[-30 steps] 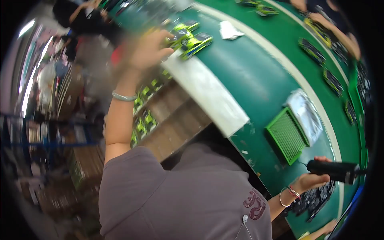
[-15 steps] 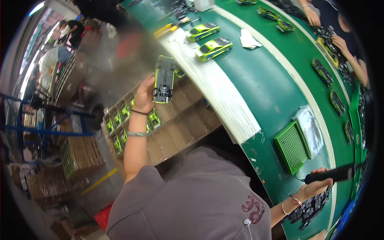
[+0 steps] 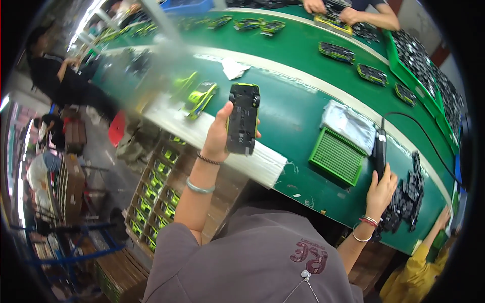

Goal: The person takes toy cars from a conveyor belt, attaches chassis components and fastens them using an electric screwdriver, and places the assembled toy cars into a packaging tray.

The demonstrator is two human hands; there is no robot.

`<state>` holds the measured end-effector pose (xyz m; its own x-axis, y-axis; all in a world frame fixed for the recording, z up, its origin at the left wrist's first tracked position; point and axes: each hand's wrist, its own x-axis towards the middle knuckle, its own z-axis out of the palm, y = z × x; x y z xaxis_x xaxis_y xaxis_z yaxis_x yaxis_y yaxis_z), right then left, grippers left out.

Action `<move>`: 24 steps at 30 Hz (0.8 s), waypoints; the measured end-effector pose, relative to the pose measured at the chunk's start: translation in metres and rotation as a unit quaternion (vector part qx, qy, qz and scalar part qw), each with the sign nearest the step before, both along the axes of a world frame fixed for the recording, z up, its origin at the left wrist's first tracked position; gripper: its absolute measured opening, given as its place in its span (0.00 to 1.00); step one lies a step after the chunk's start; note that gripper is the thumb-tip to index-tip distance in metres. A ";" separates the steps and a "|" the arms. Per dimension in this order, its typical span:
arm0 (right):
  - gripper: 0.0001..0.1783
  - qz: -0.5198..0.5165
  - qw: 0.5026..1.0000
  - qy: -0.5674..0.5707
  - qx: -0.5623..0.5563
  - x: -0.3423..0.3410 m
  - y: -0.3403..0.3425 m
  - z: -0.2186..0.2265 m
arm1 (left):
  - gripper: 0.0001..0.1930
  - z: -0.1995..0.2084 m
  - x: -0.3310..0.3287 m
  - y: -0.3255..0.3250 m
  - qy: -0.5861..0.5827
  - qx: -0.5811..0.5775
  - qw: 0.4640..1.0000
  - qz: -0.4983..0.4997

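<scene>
Left hand (image 3: pixel 216 136) clamped on a black and yellow-green plastic toy car (image 3: pixel 243 121): thumb on its left edge, fingertips showing past the right edge, car held lengthwise with the black underside facing the camera. Right hand (image 3: pixel 380 196) closed around the near end of a black cylindrical power screwdriver (image 3: pixel 381 151); a thin black cable (image 3: pixel 429 134) curves from it off to the right. Left of right hand, on the green surface (image 3: pixel 288 121): a green perforated plastic tray (image 3: pixel 333 157), with a clear, shiny plastic bag (image 3: pixel 348 126) just behind it. Right of right hand, near: a heap of small black plastic parts (image 3: pixel 406 199). Beyond left hand, to its left: a yellow-green toy car with dark windows (image 3: pixel 201 98), wheels down, plus another one beside it, blurred. Farther past left hand, a crumpled white tissue (image 3: pixel 234 69). Below left hand, a long white sheet (image 3: pixel 257 164) along the surface edge. Nearer the person, around the left forearm, a brown cardboard box (image 3: pixel 227 193) with dividers, yellow-green cars in its compartments. Well beyond both hands, a green conveyor belt (image 3: pixel 298 43) carrying dark and yellow-green cars.
</scene>
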<state>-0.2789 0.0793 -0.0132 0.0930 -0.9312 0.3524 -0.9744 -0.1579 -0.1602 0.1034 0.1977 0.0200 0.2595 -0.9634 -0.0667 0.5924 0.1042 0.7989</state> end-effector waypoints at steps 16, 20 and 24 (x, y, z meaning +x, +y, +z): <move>0.19 0.310 0.553 -0.712 0.303 0.163 0.054 0.032 | 0.10 -0.004 -0.114 -0.024 -0.153 -0.060 0.986 0.013; 0.21 0.283 0.534 -0.729 0.323 0.170 0.044 0.025 | 0.09 -0.010 -0.113 -0.032 -0.136 -0.044 0.989 0.039; 0.25 0.294 0.692 -0.641 0.153 0.168 0.044 0.037 | 0.12 -0.008 -0.115 -0.032 -0.069 -0.008 0.997 0.018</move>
<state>-0.1108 0.1236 0.0234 0.2821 -0.9142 0.2910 0.2176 -0.2345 -0.9475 -0.0118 0.1660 0.0120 0.2999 -0.9539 -0.0131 0.4725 0.1365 0.8707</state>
